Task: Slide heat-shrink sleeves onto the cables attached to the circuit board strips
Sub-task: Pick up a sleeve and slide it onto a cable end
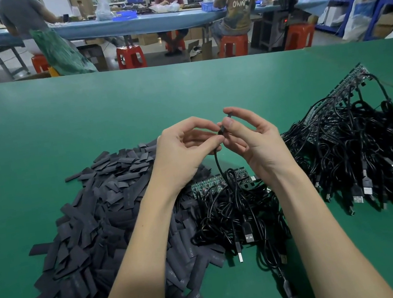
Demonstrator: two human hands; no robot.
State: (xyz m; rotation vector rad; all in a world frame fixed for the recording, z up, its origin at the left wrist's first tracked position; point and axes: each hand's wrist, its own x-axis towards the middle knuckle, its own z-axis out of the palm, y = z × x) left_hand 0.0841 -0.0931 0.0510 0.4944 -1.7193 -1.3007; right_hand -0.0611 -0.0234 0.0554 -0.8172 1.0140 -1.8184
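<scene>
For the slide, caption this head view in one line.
Both hands pinch a black cable above a green table, between sleeves and cabled strips.

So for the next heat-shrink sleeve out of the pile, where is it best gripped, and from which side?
Probably a loose one on the pile's far edge, such as the heat-shrink sleeve lying flat and apart from the heap. Pinch it across its narrow width near one end, coming from above with the left hand, which is nearest. A grip near the end leaves the other end's opening free for the cable.
</scene>
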